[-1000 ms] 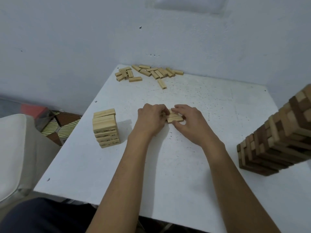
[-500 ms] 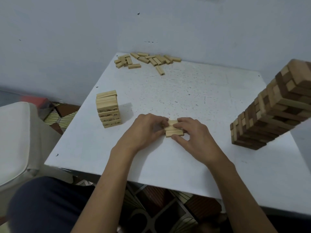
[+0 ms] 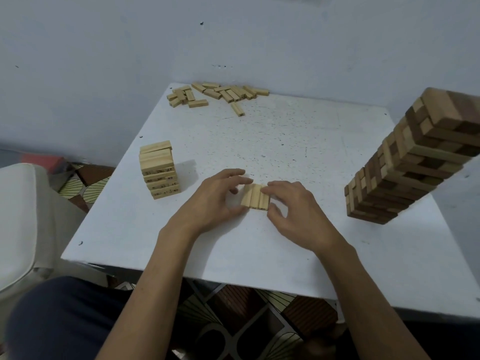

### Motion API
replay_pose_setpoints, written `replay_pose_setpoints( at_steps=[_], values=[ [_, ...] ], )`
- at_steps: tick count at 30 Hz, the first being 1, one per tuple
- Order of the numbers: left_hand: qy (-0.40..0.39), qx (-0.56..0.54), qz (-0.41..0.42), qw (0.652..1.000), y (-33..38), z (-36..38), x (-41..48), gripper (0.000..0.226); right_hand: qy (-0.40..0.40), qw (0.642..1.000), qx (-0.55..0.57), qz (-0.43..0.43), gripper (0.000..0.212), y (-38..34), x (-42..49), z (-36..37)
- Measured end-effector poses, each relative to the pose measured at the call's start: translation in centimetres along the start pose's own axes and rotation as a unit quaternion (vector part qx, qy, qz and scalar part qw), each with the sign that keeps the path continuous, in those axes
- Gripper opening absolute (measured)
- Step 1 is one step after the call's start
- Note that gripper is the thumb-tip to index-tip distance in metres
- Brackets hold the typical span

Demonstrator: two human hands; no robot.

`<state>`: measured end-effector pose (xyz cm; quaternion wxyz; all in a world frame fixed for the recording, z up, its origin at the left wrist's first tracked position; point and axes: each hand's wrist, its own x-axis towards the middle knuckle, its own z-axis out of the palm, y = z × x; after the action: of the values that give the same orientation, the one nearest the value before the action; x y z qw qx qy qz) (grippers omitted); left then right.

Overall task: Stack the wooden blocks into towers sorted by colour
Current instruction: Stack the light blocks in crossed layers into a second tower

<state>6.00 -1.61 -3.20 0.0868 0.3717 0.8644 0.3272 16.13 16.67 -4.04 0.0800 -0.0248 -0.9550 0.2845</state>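
Three pale wooden blocks [image 3: 255, 196] lie side by side as one flat row in the middle of the white table [image 3: 259, 245]. My left hand [image 3: 215, 201] touches the row's left side with its fingertips, and my right hand [image 3: 293, 206] presses against its right side. A short tower of pale blocks [image 3: 159, 169] stands at the table's left. Several loose pale blocks [image 3: 215, 93] are scattered at the far edge. A tall tower of mixed light and dark blocks [image 3: 413, 162] stands at the right.
A pale wall rises right behind the table. A white cushioned seat [image 3: 23, 219] stands at the left, beside patterned floor tiles [image 3: 85, 185]. My dark-clothed knee [image 3: 59, 318] is below the table's near edge.
The blocks between my hands now lie as a flat row of three with their ends toward me. The view has tilted down and the table sits farther away.
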Motion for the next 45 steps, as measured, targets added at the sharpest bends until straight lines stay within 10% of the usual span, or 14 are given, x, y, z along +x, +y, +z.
replay_pose_setpoints(
  at_steps=[45],
  values=[
    [0.136, -0.008, -0.128, 0.982, -5.3, -13.9, -4.2, 0.059, -0.116, 0.978, 0.084, -0.151, 0.033, -13.3, 14.2, 0.7]
  ],
)
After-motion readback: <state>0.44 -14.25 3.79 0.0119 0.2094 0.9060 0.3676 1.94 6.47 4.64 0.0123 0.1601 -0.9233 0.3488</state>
